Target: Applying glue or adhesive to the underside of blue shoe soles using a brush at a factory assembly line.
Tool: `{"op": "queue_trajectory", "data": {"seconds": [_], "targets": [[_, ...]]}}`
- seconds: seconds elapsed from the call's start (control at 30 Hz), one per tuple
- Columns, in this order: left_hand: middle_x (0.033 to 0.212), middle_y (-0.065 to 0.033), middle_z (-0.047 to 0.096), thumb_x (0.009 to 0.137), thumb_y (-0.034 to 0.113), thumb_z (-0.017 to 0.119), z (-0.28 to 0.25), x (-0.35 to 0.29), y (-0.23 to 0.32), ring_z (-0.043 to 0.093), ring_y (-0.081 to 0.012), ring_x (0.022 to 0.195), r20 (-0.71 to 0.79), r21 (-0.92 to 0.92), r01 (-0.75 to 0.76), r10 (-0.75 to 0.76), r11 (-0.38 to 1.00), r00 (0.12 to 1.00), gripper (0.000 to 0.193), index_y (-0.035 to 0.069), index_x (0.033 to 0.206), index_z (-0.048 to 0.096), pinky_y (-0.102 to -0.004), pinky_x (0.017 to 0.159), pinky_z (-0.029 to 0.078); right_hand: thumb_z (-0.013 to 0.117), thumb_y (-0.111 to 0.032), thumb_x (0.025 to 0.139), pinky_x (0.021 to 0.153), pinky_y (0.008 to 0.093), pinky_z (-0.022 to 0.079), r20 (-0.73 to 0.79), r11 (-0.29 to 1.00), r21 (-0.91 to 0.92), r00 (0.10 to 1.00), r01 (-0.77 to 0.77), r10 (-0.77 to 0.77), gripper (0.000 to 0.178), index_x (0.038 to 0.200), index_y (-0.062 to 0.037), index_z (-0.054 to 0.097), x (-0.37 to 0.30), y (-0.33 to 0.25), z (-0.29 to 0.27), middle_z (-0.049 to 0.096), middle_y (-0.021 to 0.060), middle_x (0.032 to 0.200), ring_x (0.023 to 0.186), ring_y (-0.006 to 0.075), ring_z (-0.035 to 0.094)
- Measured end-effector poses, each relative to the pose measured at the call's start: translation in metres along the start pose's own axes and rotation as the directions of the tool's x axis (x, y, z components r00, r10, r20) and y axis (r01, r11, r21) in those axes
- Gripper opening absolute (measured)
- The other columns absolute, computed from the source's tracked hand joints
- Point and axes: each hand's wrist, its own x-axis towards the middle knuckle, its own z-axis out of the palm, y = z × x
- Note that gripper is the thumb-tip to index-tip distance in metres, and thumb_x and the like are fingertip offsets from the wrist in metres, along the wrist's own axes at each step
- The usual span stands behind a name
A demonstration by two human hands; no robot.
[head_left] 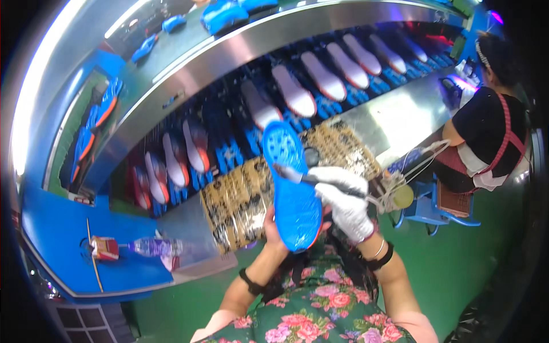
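Note:
My left hand [273, 224] holds a blue shoe sole [291, 188] upright from beneath, its patterned bottom facing me. My right hand [343, 200], in a white glove, grips a dark-handled brush [297, 176] whose tip rests on the middle of the sole. Both hands are over a stained, patterned sheet [240, 200] lying on the steel workbench [394, 120]. A cord runs from the brush handle toward a small pot [400, 196] on the right.
A conveyor behind the bench carries several white and red-edged soles [294, 91] on blue racks. Another person [486, 126] in a dark top and apron works at the right. A plastic bottle [154, 247] and a small box [104, 248] lie on a blue table at left.

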Motion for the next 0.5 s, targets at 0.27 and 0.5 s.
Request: {"op": "queue_trajectory", "data": {"seconds": [0.27, 0.5], "targets": [[0.153, -0.0248, 0.041, 0.080, 0.077, 0.059, 0.000, 0.019, -0.007, 0.044, -0.0476, 0.136, -0.095, 0.245, -0.021, 0.045, 0.969, 0.994, 0.106, 0.008, 0.156, 0.029, -0.0699, 0.110, 0.034, 0.074, 0.006, 0.079, 0.078, 0.0334, 0.056, 0.174, 0.704, -0.419, 0.811, 0.574, -0.558, 0.022, 0.100, -0.0008, 0.075, 0.031, -0.030, -0.003, 0.074, 0.0145, 0.102, 0.089, 0.0230, 0.071], [0.153, -0.0215, 0.042, 0.089, 0.064, 0.056, -0.014, 0.003, -0.009, 0.046, -0.0457, 0.135, -0.213, 0.624, 0.045, 0.115, 0.780, 0.970, 0.089, 0.010, 0.155, 0.032, -0.0646, 0.110, 0.039, 0.078, 0.001, 0.074, 0.077, 0.0379, 0.055, 0.499, 0.297, -0.592, 0.630, 0.749, -0.595, 0.033, 0.106, -0.0049, 0.074, 0.023, -0.038, 0.003, 0.073, 0.0146, 0.103, 0.091, 0.0308, 0.070]]}}
